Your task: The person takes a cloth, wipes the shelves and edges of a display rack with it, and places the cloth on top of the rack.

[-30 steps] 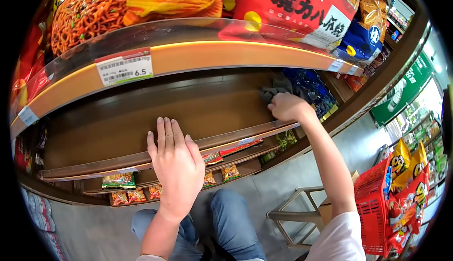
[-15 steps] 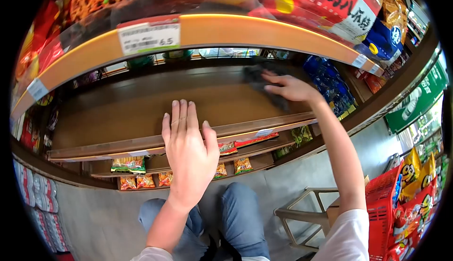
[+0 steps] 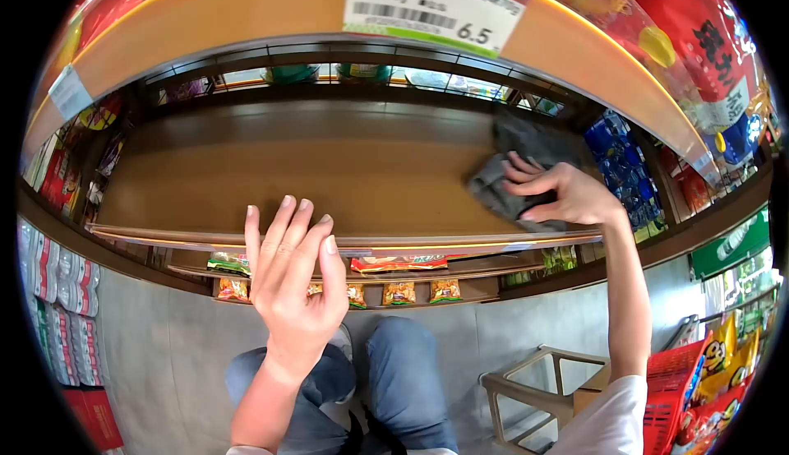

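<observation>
A dark grey cloth (image 3: 526,138) lies bunched on the right part of a brown shelf board (image 3: 329,159). My right hand (image 3: 567,192) presses on the cloth, its fingers curled into the fabric. At the front lip of the same board, left of centre, is my left hand (image 3: 294,270); its fingers are spread and it holds nothing. Whether those fingertips touch the board I cannot tell. Above, an orange shelf edge carries a price tag (image 3: 436,7) reading 6.5.
Blue packets (image 3: 623,159) stand at the shelf's right end. Lower shelves hold small snack bags (image 3: 399,292). On the floor are a stool (image 3: 530,397), a red basket (image 3: 670,397) with yellow and red bags, and bottle packs (image 3: 62,282) at left.
My right hand and the cloth have moved right and toward the shelf's front. My left hand has shifted slightly left and tilted. The view has come closer to the upper shelf edge.
</observation>
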Available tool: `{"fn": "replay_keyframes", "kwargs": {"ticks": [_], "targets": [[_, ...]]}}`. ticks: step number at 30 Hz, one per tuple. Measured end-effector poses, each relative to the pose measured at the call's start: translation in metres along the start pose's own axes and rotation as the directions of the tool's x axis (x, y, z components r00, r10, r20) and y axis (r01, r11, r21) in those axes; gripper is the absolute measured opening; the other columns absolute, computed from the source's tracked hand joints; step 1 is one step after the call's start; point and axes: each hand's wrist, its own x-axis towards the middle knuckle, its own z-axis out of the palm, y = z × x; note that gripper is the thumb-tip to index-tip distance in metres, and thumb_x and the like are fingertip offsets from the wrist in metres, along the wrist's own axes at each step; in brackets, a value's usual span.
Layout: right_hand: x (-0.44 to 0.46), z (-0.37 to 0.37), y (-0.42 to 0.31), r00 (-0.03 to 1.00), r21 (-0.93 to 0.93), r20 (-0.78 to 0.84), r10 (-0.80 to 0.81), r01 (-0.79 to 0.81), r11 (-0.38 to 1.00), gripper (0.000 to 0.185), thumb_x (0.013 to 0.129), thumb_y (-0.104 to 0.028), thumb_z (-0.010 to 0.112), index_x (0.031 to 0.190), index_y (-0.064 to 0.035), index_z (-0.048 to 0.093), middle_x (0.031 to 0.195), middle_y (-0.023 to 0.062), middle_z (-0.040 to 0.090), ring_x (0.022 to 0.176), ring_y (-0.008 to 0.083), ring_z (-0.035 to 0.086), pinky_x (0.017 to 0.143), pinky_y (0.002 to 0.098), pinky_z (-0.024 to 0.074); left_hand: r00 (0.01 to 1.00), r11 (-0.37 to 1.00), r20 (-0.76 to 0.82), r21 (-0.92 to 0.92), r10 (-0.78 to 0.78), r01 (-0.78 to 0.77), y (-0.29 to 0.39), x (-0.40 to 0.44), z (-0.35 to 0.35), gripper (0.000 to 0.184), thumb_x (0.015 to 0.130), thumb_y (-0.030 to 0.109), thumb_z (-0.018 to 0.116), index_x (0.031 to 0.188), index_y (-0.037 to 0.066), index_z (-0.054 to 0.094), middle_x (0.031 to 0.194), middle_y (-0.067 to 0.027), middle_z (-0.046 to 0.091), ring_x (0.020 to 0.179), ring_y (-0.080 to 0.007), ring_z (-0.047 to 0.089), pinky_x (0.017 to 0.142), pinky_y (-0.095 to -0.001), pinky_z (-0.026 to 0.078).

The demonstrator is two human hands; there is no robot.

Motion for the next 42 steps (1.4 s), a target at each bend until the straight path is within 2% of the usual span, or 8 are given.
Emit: {"fn": "replay_keyframes", "kwargs": {"ticks": [5,13,18,21,27,34,39,42], "targets": [[0.092,0.055,-0.067,0.949,-0.138,0.066,-0.308,0.314,0.939,0.053,0.090,-0.028,0.074,0.137,-0.0073,0.061,0.152,0.0188,0.046,0.151,0.0354,0.025,0.124,0.0487,0.0182,0.997,0.999,-0.059,0.017,0.042,-0.041,-0.003,-0.005,0.005,0.018,0.090,-0.003,0.060,0.102,-0.001,0.073,0.113,-0.0164,0.073,0.118,-0.0351,0.065,0.114,-0.0579,0.034],[0.093,0.049,-0.044,0.953,-0.198,0.052,-0.299,0.303,0.932,0.057,0.096,-0.040,0.064,0.146,-0.0155,0.052,0.158,0.0180,0.037,0.151,0.0368,0.026,0.124,0.0478,0.0209,0.992,0.996,-0.089,-0.009,0.087,-0.088,-0.013,-0.005,0.013,0.024,0.087,-0.004,0.059,0.106,0.000,0.074,0.115,-0.0157,0.072,0.121,-0.0343,0.063,0.116,-0.0583,0.032],[0.007,-0.014,0.034,0.992,-0.112,0.039,0.124,-0.119,0.987,0.075,0.094,-0.031,0.070,0.157,-0.0113,0.035,0.167,0.0189,0.018,0.156,0.0307,0.008,0.125,0.0408,0.0129,0.989,0.989,-0.020,-0.024,0.146,-0.147,-0.026,-0.006,0.006,0.029,0.086,-0.001,0.061,0.112,0.001,0.073,0.120,-0.0149,0.070,0.124,-0.0346,0.061,0.117,-0.0591,0.029],[-0.008,-0.022,0.058,0.988,-0.056,0.062,0.143,-0.140,0.989,0.080,0.092,-0.018,0.071,0.158,-0.0067,0.029,0.168,0.0165,0.014,0.157,0.0251,0.003,0.124,0.0359,0.0075,0.991,0.991,-0.007,-0.009,0.133,-0.133,-0.044,-0.006,-0.006,0.030,0.088,0.003,0.060,0.115,0.001,0.072,0.124,-0.0162,0.068,0.127,-0.0362,0.058,0.118,-0.0606,0.026],[0.001,-0.025,0.065,0.969,-0.241,0.156,0.190,-0.149,0.959,0.084,0.098,-0.031,0.063,0.162,-0.0124,0.012,0.170,0.0154,-0.002,0.156,0.0319,-0.007,0.124,0.0418,0.0036,0.985,0.967,-0.164,0.242,-0.045,0.085,-0.079,-0.003,-0.071,0.040,0.096,0.010,0.058,0.133,-0.003,0.060,0.142,-0.0226,0.056,0.144,-0.0400,0.039,0.122,-0.0588,0.015],[0.031,-0.009,0.013,0.951,-0.398,0.218,0.221,-0.120,0.909,0.090,0.097,-0.046,0.059,0.162,-0.0093,0.008,0.168,0.0214,-0.003,0.155,0.0341,-0.005,0.124,0.0403,0.0119,0.897,0.850,0.020,0.329,-0.442,0.412,-0.163,0.001,-0.133,0.056,0.106,0.040,0.044,0.150,0.006,0.044,0.161,-0.0277,0.027,0.150,-0.0469,0.022,0.122,-0.0498,0.024],[0.085,0.025,-0.065,0.939,-0.572,0.277,0.203,-0.008,0.820,0.089,0.097,-0.056,0.050,0.162,-0.0131,0.007,0.167,0.0227,0.002,0.154,0.0385,0.007,0.122,0.0463,0.0231,0.924,0.852,-0.006,0.385,-0.383,0.356,-0.153,-0.001,-0.124,0.060,0.100,0.043,0.057,0.146,0.005,0.048,0.157,-0.0301,0.032,0.147,-0.0531,0.023,0.119,-0.0522,0.028],[0.107,0.042,-0.096,0.951,-0.525,0.295,0.098,0.075,0.848,0.085,0.097,-0.045,0.053,0.162,-0.0137,0.008,0.167,0.0219,0.004,0.154,0.0374,0.006,0.122,0.0458,0.0219,0.947,0.861,-0.071,0.400,-0.314,0.315,-0.152,-0.008,-0.120,0.052,0.102,0.037,0.055,0.145,0.008,0.051,0.157,-0.0281,0.035,0.146,-0.0489,0.030,0.117,-0.0508,0.033]]}}
